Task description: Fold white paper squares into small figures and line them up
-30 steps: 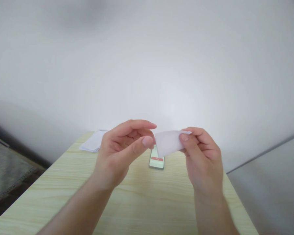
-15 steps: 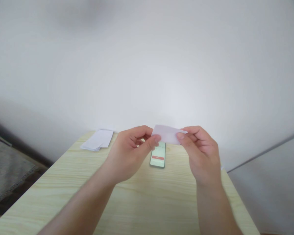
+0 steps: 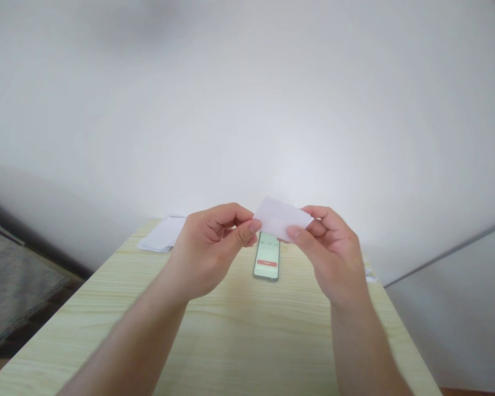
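A small piece of white paper (image 3: 278, 217) is held up above the table between my two hands, tilted with its right end lower. My left hand (image 3: 214, 247) pinches its left corner between thumb and fingers. The right side is gripped by my right hand (image 3: 330, 247), its thumb lying across the front of the sheet and its fingers behind. Below and beyond the paper lies a phone (image 3: 267, 258) with a lit screen showing a timer and a red button; its top end is hidden by the paper.
A stack of white paper sheets (image 3: 160, 234) lies at the table's back left, partly behind my left hand. More white paper (image 3: 370, 276) shows at the right edge, beside my right wrist. The pale wooden table (image 3: 247, 341) meets a white wall (image 3: 247, 110) at the back.
Both hands have risen slightly and shifted a little left with the paper. The sheet now faces me more and slopes down to the right. White paper at the right edge shows more.
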`<action>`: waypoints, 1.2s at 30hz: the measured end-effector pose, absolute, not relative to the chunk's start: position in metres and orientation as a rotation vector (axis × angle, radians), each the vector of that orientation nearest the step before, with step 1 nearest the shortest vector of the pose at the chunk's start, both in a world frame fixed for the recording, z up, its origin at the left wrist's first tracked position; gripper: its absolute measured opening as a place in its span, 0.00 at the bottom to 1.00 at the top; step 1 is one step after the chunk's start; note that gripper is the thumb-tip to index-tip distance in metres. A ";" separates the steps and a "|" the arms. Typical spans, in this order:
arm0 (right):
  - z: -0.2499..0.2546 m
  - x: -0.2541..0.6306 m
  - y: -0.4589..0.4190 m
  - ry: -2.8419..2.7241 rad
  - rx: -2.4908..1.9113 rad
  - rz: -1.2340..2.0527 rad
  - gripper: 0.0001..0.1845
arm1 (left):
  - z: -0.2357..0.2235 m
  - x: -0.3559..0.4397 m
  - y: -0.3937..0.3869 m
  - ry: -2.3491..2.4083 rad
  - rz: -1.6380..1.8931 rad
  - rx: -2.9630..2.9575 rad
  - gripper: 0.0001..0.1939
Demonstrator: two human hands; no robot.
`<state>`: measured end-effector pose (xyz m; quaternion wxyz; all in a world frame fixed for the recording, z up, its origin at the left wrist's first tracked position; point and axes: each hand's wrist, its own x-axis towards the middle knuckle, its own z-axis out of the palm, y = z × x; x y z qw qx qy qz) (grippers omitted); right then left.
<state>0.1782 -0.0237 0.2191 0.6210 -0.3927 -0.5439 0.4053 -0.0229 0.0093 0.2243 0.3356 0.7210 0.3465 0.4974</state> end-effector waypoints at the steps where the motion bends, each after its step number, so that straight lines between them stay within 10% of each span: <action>1: 0.221 0.177 -0.024 -1.274 -0.907 0.982 0.17 | 0.224 -0.022 0.008 0.901 1.300 1.891 0.11; 36: 0.210 0.194 -0.013 -1.320 -1.017 0.841 0.11 | 0.217 -0.022 0.013 0.907 0.921 1.895 0.10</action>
